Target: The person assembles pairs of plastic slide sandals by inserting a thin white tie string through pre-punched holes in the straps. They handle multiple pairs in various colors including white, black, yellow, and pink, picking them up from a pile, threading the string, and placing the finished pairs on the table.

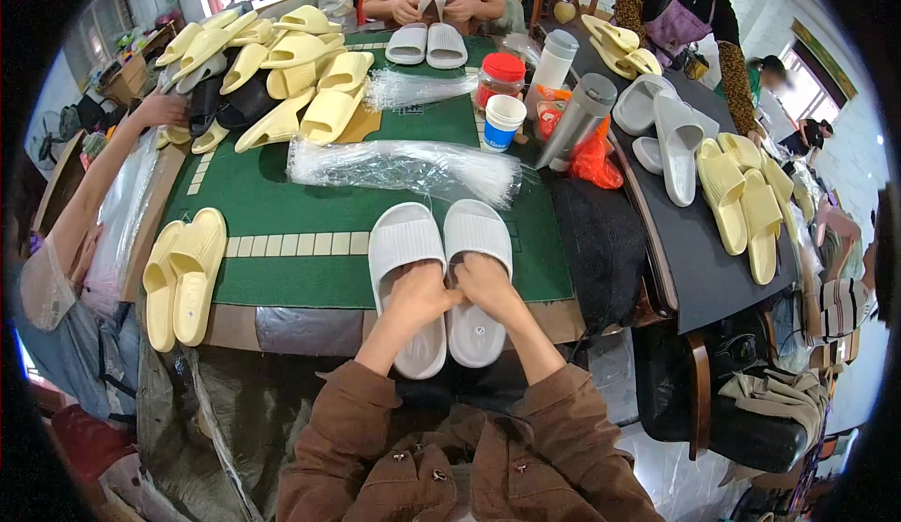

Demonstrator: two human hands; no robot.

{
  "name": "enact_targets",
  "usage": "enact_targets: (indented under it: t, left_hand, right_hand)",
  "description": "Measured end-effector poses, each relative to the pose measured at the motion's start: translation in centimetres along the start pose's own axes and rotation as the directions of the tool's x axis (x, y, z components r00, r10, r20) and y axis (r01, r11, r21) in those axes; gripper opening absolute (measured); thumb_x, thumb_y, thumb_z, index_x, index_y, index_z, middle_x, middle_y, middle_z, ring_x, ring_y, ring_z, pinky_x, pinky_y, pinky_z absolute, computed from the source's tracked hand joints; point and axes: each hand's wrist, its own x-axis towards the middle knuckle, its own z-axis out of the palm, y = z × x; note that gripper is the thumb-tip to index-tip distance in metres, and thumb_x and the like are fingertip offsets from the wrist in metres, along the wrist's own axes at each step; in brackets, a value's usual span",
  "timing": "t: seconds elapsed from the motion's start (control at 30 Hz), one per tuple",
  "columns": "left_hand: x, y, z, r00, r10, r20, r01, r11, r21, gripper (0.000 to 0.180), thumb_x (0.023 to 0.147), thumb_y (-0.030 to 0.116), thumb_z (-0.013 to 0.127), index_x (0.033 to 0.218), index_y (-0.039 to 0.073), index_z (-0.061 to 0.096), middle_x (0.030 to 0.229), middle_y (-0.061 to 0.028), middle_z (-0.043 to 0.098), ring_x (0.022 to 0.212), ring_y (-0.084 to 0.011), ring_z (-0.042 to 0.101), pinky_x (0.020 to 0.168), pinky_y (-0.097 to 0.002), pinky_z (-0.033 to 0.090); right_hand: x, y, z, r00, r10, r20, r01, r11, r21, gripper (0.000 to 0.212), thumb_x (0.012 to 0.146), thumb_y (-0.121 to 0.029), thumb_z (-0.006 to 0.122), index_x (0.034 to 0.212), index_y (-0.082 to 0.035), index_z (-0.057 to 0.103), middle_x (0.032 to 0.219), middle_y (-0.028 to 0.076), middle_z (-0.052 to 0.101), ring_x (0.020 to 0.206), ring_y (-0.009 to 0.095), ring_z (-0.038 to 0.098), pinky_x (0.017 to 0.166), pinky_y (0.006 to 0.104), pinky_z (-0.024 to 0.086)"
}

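Note:
A pair of white slippers (406, 231) lies side by side at the table's near edge, toes away from me and heels jutting past the edge. My left hand (420, 294) reaches into the left slipper, its fingers hidden under the ribbed strap. Inside the right slipper (477, 226) is my right hand (483, 287), fingertips also covered by the strap. Both hands close on the slippers' inner sides and nearly meet between them. Beyond the toes lies a clear bag of thin white plastic ties (404, 167).
Yellow slippers (183, 278) stand at the near left; more yellow slippers (291, 53) are heaped at the back left. A paper cup (504, 123), red-lidded jar (499, 79) and grey flask (580, 118) stand right. Across the table, a person sits behind grey slippers (425, 45). A co-worker's hand (161, 109) touches the heap.

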Motion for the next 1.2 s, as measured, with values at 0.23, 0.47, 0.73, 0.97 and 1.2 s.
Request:
enact_targets:
  t: [0.23,0.47,0.73,0.97,1.2]
  left_hand:
    - [0.6,-0.1,2.5,0.972,0.027,-0.232,-0.012,0.998,0.065,0.038,0.084,0.032,0.061,0.087,-0.006,0.066,0.087,-0.0293,0.065,0.083,-0.0434,0.065,0.073,-0.0501,0.052]
    - [0.7,-1.2,3.7,0.925,0.111,-0.362,-0.076,0.991,0.11,0.037,0.086,0.031,0.06,0.087,-0.006,0.065,0.082,-0.0262,0.066,0.079,-0.0422,0.065,0.072,-0.0501,0.052]
    - [0.8,-1.0,3.7,0.907,0.13,-0.401,-0.104,0.991,0.086,0.038,0.086,0.03,0.059,0.084,-0.007,0.065,0.082,-0.0273,0.065,0.074,-0.0424,0.065,0.072,-0.0501,0.052]
    - [1.0,-0.9,3.6,0.907,0.113,-0.405,-0.067,0.99,0.124,0.042,0.088,0.034,0.056,0.085,-0.007,0.065,0.083,-0.0267,0.065,0.072,-0.0414,0.065,0.069,-0.0492,0.052]
    - [0.6,-0.4,3.0,0.952,0.03,-0.305,-0.017,0.999,0.044,0.047,0.089,0.038,0.055,0.079,-0.006,0.067,0.083,-0.0292,0.065,0.074,-0.0447,0.064,0.071,-0.0515,0.052]
  right_hand:
    - [-0.2,-0.4,0.0,0.998,-0.022,-0.064,0.024,0.999,0.028,0.032,0.09,-0.02,0.044,0.093,0.009,0.058,0.088,0.033,0.061,0.086,0.046,0.06,0.078,0.0512,0.046]
    - [-4.9,-1.6,-1.8,0.824,-0.442,-0.354,0.472,0.882,-0.003,0.021,0.092,-0.01,0.049,0.1,0.005,0.062,0.086,0.024,0.067,0.079,0.041,0.065,0.07,0.0472,0.051]
    - [0.1,0.2,-8.0,0.932,-0.086,-0.353,0.213,0.917,0.337,0.018,0.092,-0.009,0.053,0.097,0.003,0.066,0.086,0.015,0.07,0.074,0.021,0.068,0.068,0.0311,0.052]
    - [7.8,0.3,-5.8,0.992,0.048,-0.117,-0.075,0.969,-0.235,0.036,0.086,-0.039,0.062,0.093,-0.005,0.072,0.092,0.023,0.068,0.087,0.038,0.067,0.077,0.0458,0.053]
    - [10.0,-2.3,-4.0,0.994,0.065,-0.083,-0.091,0.925,-0.37,0.039,0.076,-0.038,0.074,0.091,-0.002,0.071,0.09,0.021,0.069,0.09,0.038,0.067,0.076,0.0464,0.053]
